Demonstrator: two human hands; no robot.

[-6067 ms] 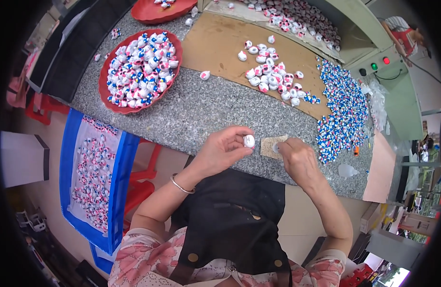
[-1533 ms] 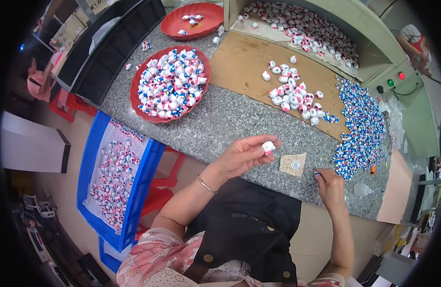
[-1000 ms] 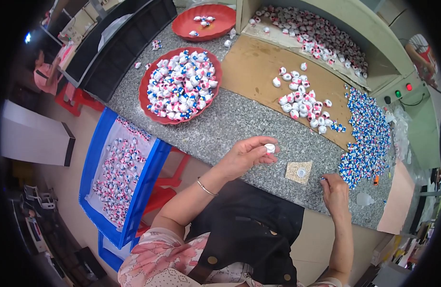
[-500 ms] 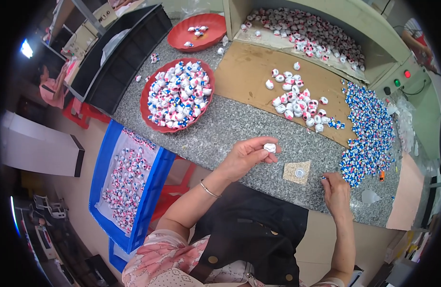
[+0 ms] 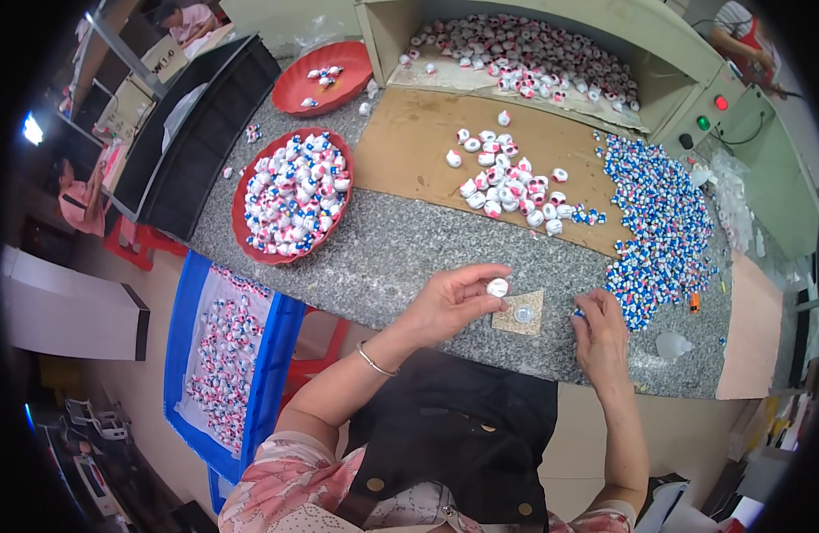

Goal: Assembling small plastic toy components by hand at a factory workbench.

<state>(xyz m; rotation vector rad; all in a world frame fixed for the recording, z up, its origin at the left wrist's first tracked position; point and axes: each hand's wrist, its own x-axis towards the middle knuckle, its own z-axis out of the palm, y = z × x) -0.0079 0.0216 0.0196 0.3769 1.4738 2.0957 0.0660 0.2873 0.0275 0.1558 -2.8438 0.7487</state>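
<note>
Between the thumb and fingers of my left hand [image 5: 454,305] is a small white round figurine head [image 5: 497,287], above the stone worktop. Just beside it lies a tan square pad [image 5: 508,325] with a round, clear piece [image 5: 524,314] on it. My right hand [image 5: 603,340] pinches a tiny blue-and-white piece [image 5: 579,312], mostly covered by the fingertips. Close to that hand spreads a large heap of small blue-and-white pieces [image 5: 662,222]. Farther off, loose white-and-pink heads [image 5: 507,182] sit on a brown board [image 5: 409,133].
A red bowl [image 5: 241,225] heaped with joined figurines stands at left, with another red bowl [image 5: 289,84] behind. A blue crate [image 5: 280,355] and a black bin [image 5: 205,133] flank the worktop. An open cabinet [image 5: 374,44] full of heads stands at the back. Other people sit or stand beyond.
My right hand has moved left and a little up, nearer the pad, with the small piece in its pinch. The head in my left hand has turned. The whole view has shifted.
</note>
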